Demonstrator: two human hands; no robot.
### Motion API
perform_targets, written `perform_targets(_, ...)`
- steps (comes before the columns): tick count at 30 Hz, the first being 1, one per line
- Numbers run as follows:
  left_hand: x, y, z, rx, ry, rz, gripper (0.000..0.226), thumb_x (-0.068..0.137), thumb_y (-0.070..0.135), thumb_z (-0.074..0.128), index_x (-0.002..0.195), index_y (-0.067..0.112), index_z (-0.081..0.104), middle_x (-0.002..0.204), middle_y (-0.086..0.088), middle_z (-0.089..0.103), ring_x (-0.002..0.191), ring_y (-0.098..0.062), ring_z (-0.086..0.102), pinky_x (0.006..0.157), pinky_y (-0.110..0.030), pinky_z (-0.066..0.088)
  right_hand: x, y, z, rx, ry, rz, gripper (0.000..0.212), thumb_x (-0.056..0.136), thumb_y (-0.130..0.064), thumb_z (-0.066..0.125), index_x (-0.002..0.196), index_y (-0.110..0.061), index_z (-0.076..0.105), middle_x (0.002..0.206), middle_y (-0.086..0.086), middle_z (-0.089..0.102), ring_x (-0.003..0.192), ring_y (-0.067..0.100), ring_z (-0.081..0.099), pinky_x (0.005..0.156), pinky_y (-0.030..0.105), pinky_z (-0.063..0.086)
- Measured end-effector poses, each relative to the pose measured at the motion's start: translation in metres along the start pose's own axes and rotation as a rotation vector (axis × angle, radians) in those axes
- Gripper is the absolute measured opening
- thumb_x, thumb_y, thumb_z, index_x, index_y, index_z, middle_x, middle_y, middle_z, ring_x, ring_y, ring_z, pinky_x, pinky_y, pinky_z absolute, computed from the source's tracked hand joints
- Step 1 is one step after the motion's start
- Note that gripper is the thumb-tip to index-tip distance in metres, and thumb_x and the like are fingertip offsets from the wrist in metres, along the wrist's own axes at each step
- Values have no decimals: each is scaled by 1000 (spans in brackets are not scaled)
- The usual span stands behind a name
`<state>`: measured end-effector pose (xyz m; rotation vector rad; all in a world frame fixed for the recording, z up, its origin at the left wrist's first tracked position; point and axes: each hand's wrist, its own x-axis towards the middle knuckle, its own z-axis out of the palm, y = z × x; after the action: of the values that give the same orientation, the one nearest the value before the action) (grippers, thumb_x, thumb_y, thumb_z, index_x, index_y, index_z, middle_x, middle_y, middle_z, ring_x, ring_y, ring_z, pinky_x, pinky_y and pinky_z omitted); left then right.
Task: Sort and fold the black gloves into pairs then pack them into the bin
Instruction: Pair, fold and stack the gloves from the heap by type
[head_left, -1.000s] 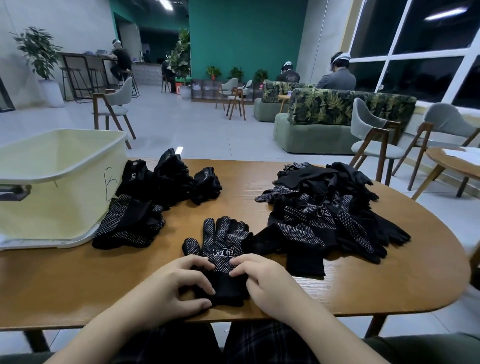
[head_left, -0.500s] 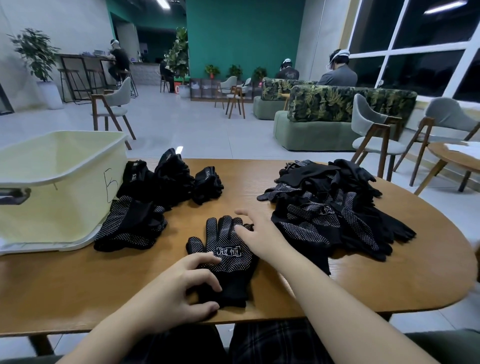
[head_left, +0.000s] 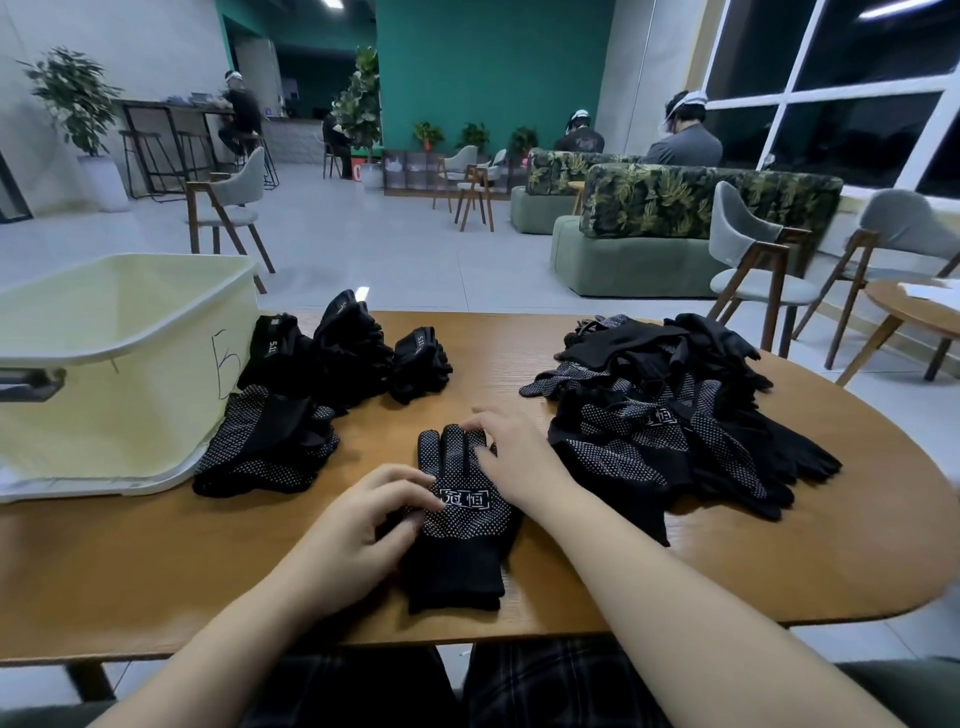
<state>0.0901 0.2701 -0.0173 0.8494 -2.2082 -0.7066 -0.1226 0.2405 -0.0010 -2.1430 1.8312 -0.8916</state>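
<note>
Gloves (head_left: 460, 512) are lying paired on the desk (head_left: 156, 566) while the right hand (head_left: 511, 447), having left the cuff, is flattening their tips, fingers straight, and the left hand (head_left: 358, 525) is pressing alongside, fingers bent, readying a fold.

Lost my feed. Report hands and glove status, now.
Left hand and right hand both flat on the dotted glove, no grip. Bin at left. Unsorted pile at right, nothing blocking.

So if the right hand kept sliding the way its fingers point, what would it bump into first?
The right hand points up and left over the dotted glove. Past the glove's fingertips comes bare table, then probably the small folded glove bundle, though depth is hard to judge.
</note>
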Motion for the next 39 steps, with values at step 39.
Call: perform_targets(39,23,3,13,5,228,-244,12,95,34,52,92,28,62,78,8,67,72,-7,62,67,-34,51,-64,-9,-1,249,98,46,17,95,-28,56,103,-15,60,91,-3,65,86,13,60,78,32,47)
